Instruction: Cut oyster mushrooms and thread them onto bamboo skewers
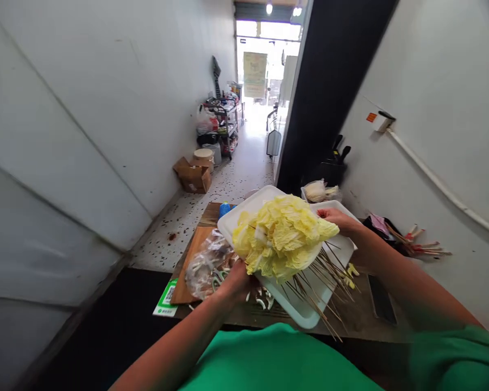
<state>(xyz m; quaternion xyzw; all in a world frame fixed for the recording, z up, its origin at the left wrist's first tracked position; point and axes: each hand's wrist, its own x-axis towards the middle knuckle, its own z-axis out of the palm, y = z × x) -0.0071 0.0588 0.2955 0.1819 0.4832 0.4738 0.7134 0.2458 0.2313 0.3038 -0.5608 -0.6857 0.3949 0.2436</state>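
Observation:
A white rectangular tray [307, 315] is tilted in front of me over the table. On it lies a heap of yellow napa cabbage leaves [287, 233] threaded on thin wooden skewers [321, 282], whose bare ends point toward my lower right. My left hand [241, 279] is closed around the tray's near left side, its fingers partly hidden beneath. At the far right side, my right hand [337, 219] is closed on the tray's edge, close to the outermost leaf. Cabbage scraps [351, 274] lie just right of the tray.
A wooden board [187, 271] carries a clear plastic bag [207, 266] and scissors [219, 278]. A phone [382, 298] lies at right. Behind are another white tray [332, 205] and bagged food [318, 191]. A cardboard box [193, 176] and loaded cart [228, 122] line the left wall.

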